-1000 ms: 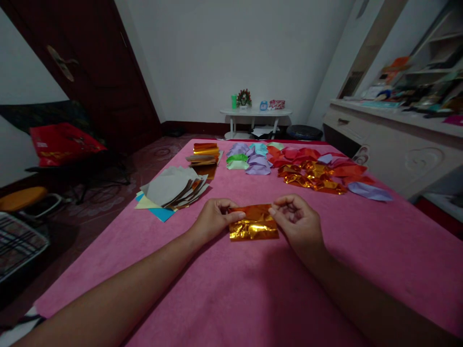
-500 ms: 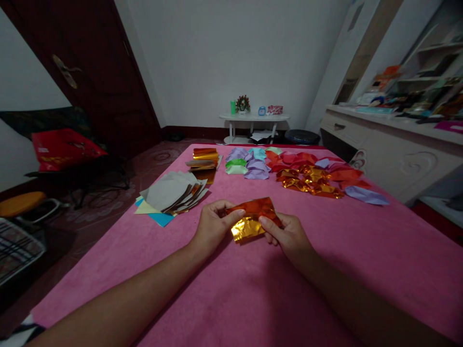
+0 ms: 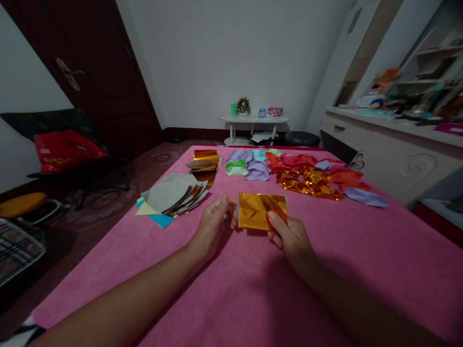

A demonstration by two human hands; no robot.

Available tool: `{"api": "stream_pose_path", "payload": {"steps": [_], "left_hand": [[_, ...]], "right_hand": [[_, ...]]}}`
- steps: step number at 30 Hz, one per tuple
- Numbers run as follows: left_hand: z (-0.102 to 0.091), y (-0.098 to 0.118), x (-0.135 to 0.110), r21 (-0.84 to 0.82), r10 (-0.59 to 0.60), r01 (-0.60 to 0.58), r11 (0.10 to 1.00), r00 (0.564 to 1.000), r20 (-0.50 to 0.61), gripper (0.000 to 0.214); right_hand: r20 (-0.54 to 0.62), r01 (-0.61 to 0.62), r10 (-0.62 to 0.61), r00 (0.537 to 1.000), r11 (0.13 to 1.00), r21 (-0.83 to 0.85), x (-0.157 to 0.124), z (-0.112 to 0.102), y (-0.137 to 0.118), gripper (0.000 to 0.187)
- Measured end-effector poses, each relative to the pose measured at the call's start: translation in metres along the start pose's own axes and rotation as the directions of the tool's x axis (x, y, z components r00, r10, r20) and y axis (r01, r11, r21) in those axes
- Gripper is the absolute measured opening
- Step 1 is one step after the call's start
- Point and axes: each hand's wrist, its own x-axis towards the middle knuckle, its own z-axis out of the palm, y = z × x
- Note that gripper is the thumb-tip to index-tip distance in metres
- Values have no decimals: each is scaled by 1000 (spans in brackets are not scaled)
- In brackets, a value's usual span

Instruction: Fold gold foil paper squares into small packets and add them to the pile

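Foil (image 3: pixel 255 209), gold, pinched at lower right by right hand (image 3: pixel 294 238), thumb on its face; held just above pink cloth (image 3: pixel 231 299); left hand (image 3: pixel 215 226) at foil's left edge, fingers curled, can't tell if gripping; paper stack (image 3: pixel 170 190) beyond left hand; folded papers (image 3: pixel 309 176) farther out, rightward.

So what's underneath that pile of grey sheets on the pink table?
Yellow paper and blue paper poke out beneath the grey pile. Their covered parts, and anything else underneath, cannot be seen.
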Motion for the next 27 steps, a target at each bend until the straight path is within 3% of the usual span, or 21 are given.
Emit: {"api": "stream_pose_path", "payload": {"steps": [3,5,7,11,13,18,24,27], "left_hand": [[9,-3,-7,-12,-21,23,1000,989,149,49],[18,-4,-12,122,-64,30,992,957,284,47],[27,-5,-17,216,-20,-55,975,943,332,39],[38,-3,-24,386,90,-181,905,966,241,28],[40,-1,-26,410,90,-172,896,973,213,20],[36,4,-25,311,76,-135,941,978,194,32],[23,-1,-19,280,70,-94,955,993,95,34],[20,0,-17,286,42,-69,956,994,98,36]], "right_hand": [[-149,17,-8,989,998,58,-2,3,-3,53],[-170,11,-1,986,998,56,-7,8,-4,51],[-140,-11,16,990,999,38,-14,14,-5,49],[-28,-31,33,999,998,50,-24,24,-7,43],[-26,-13,13,1000,1000,16,-26,26,-7,45],[-72,36,-46,996,991,-132,-24,23,-5,51],[-126,-5,-14,992,990,-143,-19,17,-3,53],[-113,0,-18,993,988,-157,-18,14,-2,52]]}}
